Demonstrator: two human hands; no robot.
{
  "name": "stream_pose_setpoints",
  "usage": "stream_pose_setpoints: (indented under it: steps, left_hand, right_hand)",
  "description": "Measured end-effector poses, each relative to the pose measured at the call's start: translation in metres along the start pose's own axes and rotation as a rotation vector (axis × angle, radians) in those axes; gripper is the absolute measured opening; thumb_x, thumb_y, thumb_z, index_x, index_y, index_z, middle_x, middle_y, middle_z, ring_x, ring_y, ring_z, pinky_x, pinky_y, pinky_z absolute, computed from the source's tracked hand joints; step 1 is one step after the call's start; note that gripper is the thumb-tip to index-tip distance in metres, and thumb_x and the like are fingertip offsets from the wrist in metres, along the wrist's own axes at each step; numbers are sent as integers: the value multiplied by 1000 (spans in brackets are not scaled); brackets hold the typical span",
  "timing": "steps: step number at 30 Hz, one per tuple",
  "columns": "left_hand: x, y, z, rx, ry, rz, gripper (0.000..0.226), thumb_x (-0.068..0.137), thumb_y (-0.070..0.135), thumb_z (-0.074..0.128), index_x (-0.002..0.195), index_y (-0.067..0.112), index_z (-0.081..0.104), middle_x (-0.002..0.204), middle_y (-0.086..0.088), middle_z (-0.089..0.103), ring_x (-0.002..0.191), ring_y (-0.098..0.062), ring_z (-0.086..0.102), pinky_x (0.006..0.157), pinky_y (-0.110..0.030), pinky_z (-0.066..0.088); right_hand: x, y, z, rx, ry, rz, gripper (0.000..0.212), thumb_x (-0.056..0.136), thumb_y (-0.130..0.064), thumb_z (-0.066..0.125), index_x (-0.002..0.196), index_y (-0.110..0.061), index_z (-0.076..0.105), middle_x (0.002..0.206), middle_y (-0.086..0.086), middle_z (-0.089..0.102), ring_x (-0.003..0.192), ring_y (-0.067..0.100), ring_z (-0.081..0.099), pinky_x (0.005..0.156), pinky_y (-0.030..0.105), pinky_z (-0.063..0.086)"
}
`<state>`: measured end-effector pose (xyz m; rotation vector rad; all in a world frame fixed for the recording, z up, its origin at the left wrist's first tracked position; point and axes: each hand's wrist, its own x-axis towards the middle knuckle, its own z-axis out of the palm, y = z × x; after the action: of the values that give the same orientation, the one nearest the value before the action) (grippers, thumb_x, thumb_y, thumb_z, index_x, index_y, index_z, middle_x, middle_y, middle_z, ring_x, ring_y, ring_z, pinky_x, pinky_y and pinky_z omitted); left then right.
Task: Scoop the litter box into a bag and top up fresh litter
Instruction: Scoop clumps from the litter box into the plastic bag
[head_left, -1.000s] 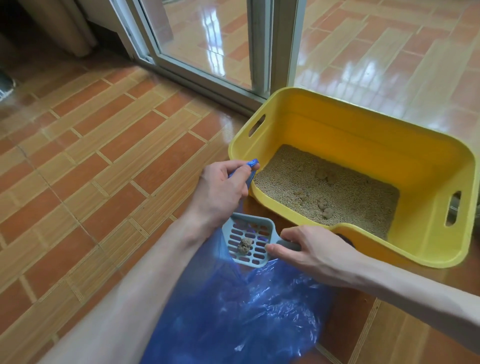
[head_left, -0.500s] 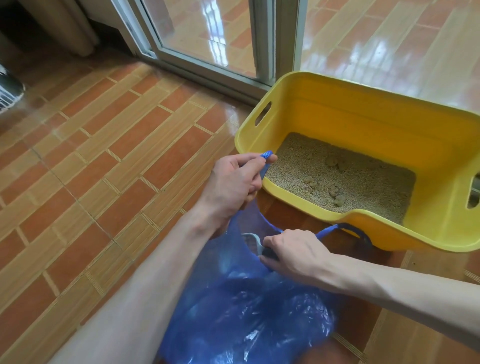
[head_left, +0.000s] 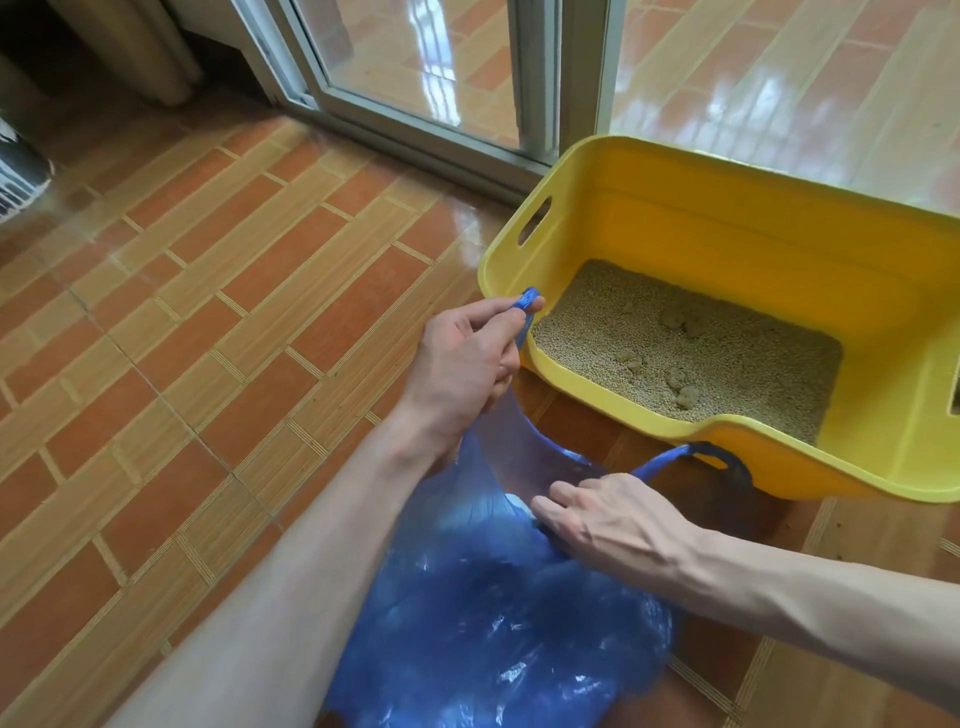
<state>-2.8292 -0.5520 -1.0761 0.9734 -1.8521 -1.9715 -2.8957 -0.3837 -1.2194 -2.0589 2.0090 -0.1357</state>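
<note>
Several clumps (head_left: 680, 388) lie in the litter of the yellow litter box (head_left: 779, 244), just right and far of the hands. The left hand (head_left: 462, 364) pinches one handle of the blue bag (head_left: 493, 623), holding its mouth up. The right hand (head_left: 613, 514), nearer the box, reaches into that mouth curled round a scoop (head_left: 519, 503), barely visible. Its return path probably runs right and far, over the low near rim.

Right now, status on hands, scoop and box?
Left hand pinches bag handle. Right hand holds scoop down inside blue bag. Clumps remain in yellow litter box. Nothing obstructing.
</note>
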Motion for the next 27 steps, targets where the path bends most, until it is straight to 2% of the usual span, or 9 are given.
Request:
stream_pose_setpoints:
  steps: [2, 4, 6, 10, 14, 17, 20, 24, 27]
  left_hand:
    - [1, -1, 0, -5, -1, -8, 27, 106, 14, 49, 119, 9, 72, 51, 6, 26, 39, -7, 18, 37, -15, 17]
    - [1, -3, 0, -11, -4, -15, 27, 106, 15, 49, 118, 8, 72, 52, 4, 25, 39, -7, 17, 37, -15, 16]
    - [1, -5, 0, -22, -10, -19, 27, 107, 15, 48, 116, 7, 72, 52, 4, 25, 39, -7, 17, 37, -15, 16]
    - [2, -7, -2, -43, 2, -35, 28, 107, 15, 47, 116, 7, 72, 50, 7, 26, 38, -6, 18, 38, -16, 16]
    - [2, -6, -3, -50, 2, -32, 28, 107, 16, 47, 117, 8, 72, 49, 8, 29, 38, -6, 20, 38, -16, 17]
    - [4, -8, -4, -63, 0, -28, 28, 107, 16, 47, 117, 9, 72, 50, 7, 29, 38, -6, 20, 37, -16, 18]
    - [5, -9, -4, -62, 5, -28, 28, 107, 16, 47, 117, 9, 72, 50, 6, 28, 38, -6, 19, 37, -15, 18]
    - [6, -9, -2, -52, 26, -29, 28, 107, 16, 47, 114, 11, 74, 54, 2, 24, 39, -9, 17, 38, -15, 17]
    - [7, -8, -1, -49, 32, -27, 28, 107, 16, 48, 113, 11, 75, 54, 2, 24, 39, -9, 17, 39, -15, 17]
  right_hand:
    - [-2, 1, -7, 60, 24, -18, 67, 92, -44, 4, 107, -10, 59, 91, 12, 62, 73, 36, 62, 62, 46, 53]
    - [-5, 6, -7, -106, 137, 4, 33, 100, -40, 36, 92, -16, 57, 74, 3, 57, 54, 28, 58, 45, 33, 40]
    - [-5, 8, -14, -157, 178, 79, 22, 95, -37, 56, 82, -20, 52, 64, -3, 52, 43, 21, 52, 40, 29, 24]
    - [-8, 16, -30, -147, 248, 141, 27, 90, -44, 49, 74, -23, 48, 59, -5, 54, 39, 21, 53, 37, 26, 19]
    - [-26, 19, -64, -80, 103, 263, 39, 97, -59, 42, 82, -23, 39, 75, -6, 61, 61, 21, 62, 44, 29, 33]
    - [-41, 25, -96, -153, 163, 349, 41, 95, -64, 43, 83, -25, 43, 70, -7, 61, 58, 20, 60, 45, 30, 38]
    - [-57, 27, -126, -173, 206, 441, 44, 93, -70, 34, 84, -27, 41, 69, -5, 62, 66, 24, 65, 48, 30, 32]
    - [-67, 39, -163, -223, 329, 551, 37, 90, -68, 41, 78, -33, 44, 58, -4, 56, 58, 29, 62, 43, 24, 24]
    - [-70, 66, -173, -235, 322, 603, 38, 91, -64, 44, 80, -28, 51, 54, -4, 50, 51, 29, 54, 42, 22, 24]
